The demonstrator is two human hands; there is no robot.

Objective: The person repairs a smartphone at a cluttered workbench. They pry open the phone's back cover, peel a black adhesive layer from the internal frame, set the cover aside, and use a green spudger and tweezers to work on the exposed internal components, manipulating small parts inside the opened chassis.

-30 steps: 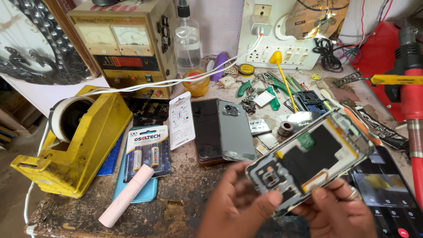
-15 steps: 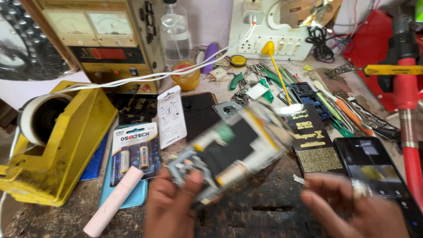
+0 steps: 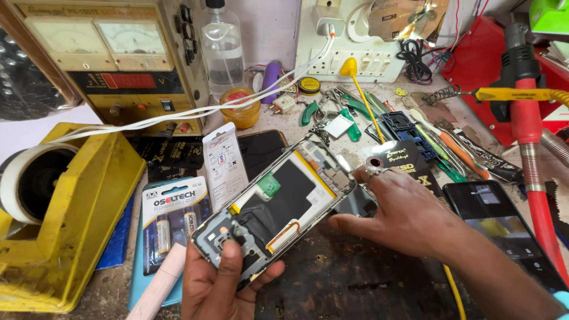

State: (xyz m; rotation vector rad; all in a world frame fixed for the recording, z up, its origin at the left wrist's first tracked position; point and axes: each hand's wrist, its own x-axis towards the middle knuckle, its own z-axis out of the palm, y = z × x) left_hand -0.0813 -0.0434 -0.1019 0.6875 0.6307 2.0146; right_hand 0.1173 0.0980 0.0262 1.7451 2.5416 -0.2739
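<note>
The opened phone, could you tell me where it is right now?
Head view, centre: the opened phone sits in the left hand, between the battery pack and the right hand.

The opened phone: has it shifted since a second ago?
Yes. The opened phone went left, from beside the dark phone toward the battery pack; only the left hand holds it.

Both hands are bare, no gloves anywhere. The left hand shows no ring or sleeve, its wrist running off the bottom edge. The right hand wears a ring with a round reddish top, and a sliver of light blue at the far wrist looks like a band or cuff.
</note>
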